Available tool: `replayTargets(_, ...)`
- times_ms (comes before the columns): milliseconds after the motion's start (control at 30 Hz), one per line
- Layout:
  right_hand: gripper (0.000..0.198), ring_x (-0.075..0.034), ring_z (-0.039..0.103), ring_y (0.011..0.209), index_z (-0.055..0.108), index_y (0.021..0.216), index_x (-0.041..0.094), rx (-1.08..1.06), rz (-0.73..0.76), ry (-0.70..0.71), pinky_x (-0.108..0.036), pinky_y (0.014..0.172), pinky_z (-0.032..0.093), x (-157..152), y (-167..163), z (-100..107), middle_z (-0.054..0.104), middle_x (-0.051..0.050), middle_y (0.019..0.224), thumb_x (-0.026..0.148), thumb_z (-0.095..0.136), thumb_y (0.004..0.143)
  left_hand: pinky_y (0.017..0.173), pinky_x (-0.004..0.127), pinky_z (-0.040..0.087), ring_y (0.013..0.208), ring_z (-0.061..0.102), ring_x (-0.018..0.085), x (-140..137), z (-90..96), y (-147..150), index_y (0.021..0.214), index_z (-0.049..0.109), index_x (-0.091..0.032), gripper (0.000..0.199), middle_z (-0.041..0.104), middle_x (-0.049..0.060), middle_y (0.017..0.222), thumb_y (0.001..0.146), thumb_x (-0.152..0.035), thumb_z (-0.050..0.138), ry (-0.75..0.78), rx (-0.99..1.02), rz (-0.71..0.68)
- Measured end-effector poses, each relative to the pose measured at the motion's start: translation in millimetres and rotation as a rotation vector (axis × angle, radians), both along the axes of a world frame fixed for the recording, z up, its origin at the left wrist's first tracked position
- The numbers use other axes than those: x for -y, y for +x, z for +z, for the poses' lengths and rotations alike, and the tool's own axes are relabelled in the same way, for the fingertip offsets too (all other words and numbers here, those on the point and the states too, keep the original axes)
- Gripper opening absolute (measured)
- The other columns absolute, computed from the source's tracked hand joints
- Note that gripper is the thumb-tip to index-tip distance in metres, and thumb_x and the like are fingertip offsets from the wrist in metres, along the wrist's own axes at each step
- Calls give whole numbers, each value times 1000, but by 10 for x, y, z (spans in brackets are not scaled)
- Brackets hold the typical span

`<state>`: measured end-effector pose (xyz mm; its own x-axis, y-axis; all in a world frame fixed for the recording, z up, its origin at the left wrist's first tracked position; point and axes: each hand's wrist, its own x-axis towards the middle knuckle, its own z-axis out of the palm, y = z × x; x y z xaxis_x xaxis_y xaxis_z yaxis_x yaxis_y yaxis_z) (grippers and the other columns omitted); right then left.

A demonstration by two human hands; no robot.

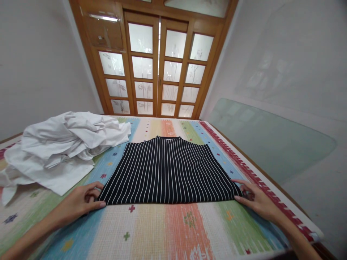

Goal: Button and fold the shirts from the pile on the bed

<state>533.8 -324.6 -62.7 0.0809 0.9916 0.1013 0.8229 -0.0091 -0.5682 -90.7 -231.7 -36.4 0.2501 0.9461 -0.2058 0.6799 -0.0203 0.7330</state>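
A black top with white vertical stripes (168, 171) lies flat and smooth, its collar pointing away from me and a straight edge running along the near side. My left hand (85, 198) is closed on the near left corner, thumb at the edge and fingers curled by the side. At the near right corner, my right hand (253, 198) pinches the fabric in the same way, thumb on the near edge. The fingers' undersides are hidden.
Under the top spreads a colourful striped sheet (151, 231) with small crosses and stars. A heap of white cloth (73, 141) lies to the left. Walls flank both sides, and a wooden door with glass panes (157, 68) stands beyond the far edge.
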Motion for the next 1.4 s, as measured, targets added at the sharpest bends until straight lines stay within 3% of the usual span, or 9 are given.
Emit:
replayTargets(100,46,-33,58,108,69,109,24,182,34,126,-51,97,46,-47,-35,48,66,-12,113,56,65,76,59,29,45,59,55,18,-42,77,-32,100,61,-25,60,61,-1,71,53,-62,74,195,-105,35)
replayTargets(200,36,-35,50,122,71,106,24,314,67,296,-57,108,35,-206,-280,166,61,-12,127,49,57,83,77,36,49,79,62,25,-126,182,104,107,60,-24,63,66,5,93,63,-69,66,436,-194,67)
replayTargets(367,39,-32,40,135,65,121,22,337,163,410,-57,113,31,-581,-1147,318,55,-11,137,36,39,97,107,46,38,119,55,28,-231,268,854,112,59,-22,47,64,10,121,91,-58,40,666,-193,-176)
replayTargets(600,64,-30,15,149,35,151,21,364,539,292,-55,118,23,-788,-2052,106,29,-8,159,53,44,96,117,49,26,146,26,29,-272,-122,1797,147,37,-21,65,37,11,155,95,-59,36,773,-250,-492)
replayTargets(833,70,-27,13,149,22,155,29,393,530,145,-54,120,17,-732,-1688,-87,21,-4,161,60,41,95,119,52,15,148,19,30,-346,-413,1502,153,25,-28,76,27,5,160,90,-68,38,652,-388,-568)
replayTargets(967,63,-26,17,148,29,153,25,417,290,141,-54,118,20,-716,-1196,-239,26,-6,159,56,32,99,118,52,19,147,25,29,-441,-420,1090,150,33,-28,72,31,5,158,90,-67,39,650,-428,-391)
replayTargets(1133,69,-37,25,145,43,145,6,486,-60,143,-63,113,22,-749,-736,-454,37,-22,152,54,26,99,116,58,22,145,29,33,-526,-406,767,145,44,-19,68,38,11,154,93,-62,34,594,-522,-195)
replayTargets(1267,68,-42,17,146,46,141,-1,527,-119,232,-67,112,19,-894,-895,-365,35,-26,152,50,27,98,113,61,24,143,29,37,-589,-324,910,141,48,-10,68,41,17,151,96,-56,27,600,-582,-115)
replayTargets(1400,61,-34,15,148,45,145,11,441,115,283,-59,117,19,-1170,-1465,-154,30,-15,157,46,23,101,116,56,22,146,23,33,-652,-173,1456,142,46,-13,65,37,13,155,99,-56,22,690,-524,-248)
